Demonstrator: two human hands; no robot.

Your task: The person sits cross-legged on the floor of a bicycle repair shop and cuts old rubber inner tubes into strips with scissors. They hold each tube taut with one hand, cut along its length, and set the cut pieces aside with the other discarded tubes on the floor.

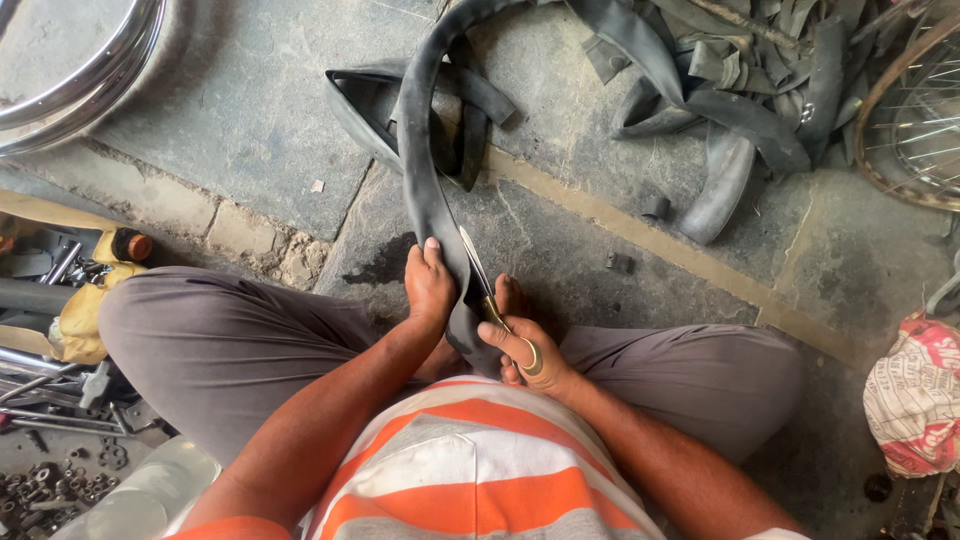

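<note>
Black rubber inner tube [425, 170] looping from 12 o'clock to centre, left hand [430, 285] fingers clamped around tube, right hand [525, 345] fingers hooked through scissors [490, 290] handles, blades angled toward 11 o'clock beside tube, scrap tube pile [740, 90] at 1 o'clock

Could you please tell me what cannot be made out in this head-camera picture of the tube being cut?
- Scissors: the lower handle loop is hidden in the right hand; whether the blades bite the inner tube is unclear.
- Left hand: its grip on the tube's underside is hidden.
- Tube's far end: cut off by the top edge.
- Spoked wheel: cut off by the right edge.
- Small metal parts: too small to identify.
</note>
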